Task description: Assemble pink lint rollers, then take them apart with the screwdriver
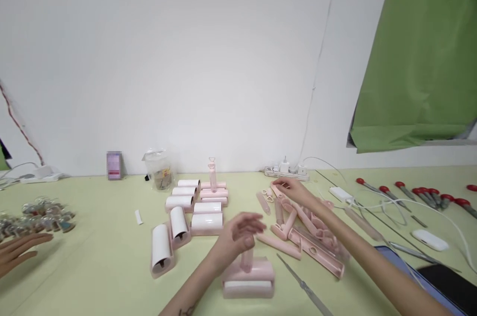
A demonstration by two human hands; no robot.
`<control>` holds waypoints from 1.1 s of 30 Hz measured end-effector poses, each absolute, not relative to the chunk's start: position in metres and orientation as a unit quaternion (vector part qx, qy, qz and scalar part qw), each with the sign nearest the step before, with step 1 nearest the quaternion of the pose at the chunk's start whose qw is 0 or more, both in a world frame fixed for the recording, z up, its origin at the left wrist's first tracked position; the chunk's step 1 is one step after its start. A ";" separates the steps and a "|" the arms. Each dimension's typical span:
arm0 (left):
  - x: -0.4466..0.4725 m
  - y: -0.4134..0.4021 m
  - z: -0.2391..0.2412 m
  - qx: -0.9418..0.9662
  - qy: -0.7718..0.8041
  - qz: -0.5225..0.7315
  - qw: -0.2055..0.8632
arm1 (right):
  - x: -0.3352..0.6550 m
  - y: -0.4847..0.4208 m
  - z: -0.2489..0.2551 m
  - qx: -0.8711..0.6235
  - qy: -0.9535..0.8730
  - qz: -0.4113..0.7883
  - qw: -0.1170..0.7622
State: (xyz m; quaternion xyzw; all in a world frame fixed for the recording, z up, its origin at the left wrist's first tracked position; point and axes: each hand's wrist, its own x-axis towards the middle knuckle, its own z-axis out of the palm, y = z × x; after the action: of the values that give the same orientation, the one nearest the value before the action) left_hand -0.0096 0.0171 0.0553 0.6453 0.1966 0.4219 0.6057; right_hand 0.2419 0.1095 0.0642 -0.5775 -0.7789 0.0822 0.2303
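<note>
My left hand (238,239) curls loosely around the upper part of a pink lint roller's handle; the handle's top is hidden by the fingers. The lint roller (249,276) stands handle up near the table's front, slightly blurred, with a white roll in its pink cover. At the far edge of a heap of pink plastic parts (313,246), my right hand (292,191) has its fingertips closed on a pink plastic piece (276,190). Behind my left hand lie several white rolls in pink covers (207,224), and a lint roller with an upright handle (212,177).
Metal scissors or tweezers (303,283) lie front centre. At right are a blue-edged phone (443,281), a white case (430,240), cables and red-tipped tools (421,192). A plastic cup (160,172) and power strip (285,169) stand by the wall. Another person's hand (24,251) is left.
</note>
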 end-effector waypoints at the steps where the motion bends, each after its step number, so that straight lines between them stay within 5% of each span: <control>1: -0.002 0.018 0.052 0.632 0.192 0.406 0.632 | 0.241 0.121 0.057 -0.585 -0.781 0.068 0.210; 7: 0.013 0.018 0.018 0.572 0.247 0.411 0.666 | 0.227 0.162 0.026 -0.612 -0.786 0.048 0.078; 13: 0.013 0.017 0.017 0.554 0.213 0.429 0.681 | 0.222 0.163 0.017 -0.631 -0.773 0.043 0.054; 23: 0.017 0.018 0.012 0.552 0.147 0.463 0.678 | 0.214 0.118 0.058 -0.607 -0.754 0.070 0.240; 29: 0.017 0.017 0.014 0.548 0.142 0.461 0.683 | 0.171 0.029 0.096 -0.450 -0.783 0.209 0.376; 33: 0.017 0.019 0.010 0.561 0.140 0.450 0.681 | 0.148 0.002 0.102 -0.376 -0.828 0.168 0.381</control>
State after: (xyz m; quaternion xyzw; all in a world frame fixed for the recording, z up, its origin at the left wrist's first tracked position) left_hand 0.0171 0.0186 0.0104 0.5612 0.1399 0.4499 0.6805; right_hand 0.1478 0.0023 0.1019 -0.3760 -0.8277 0.1682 0.3811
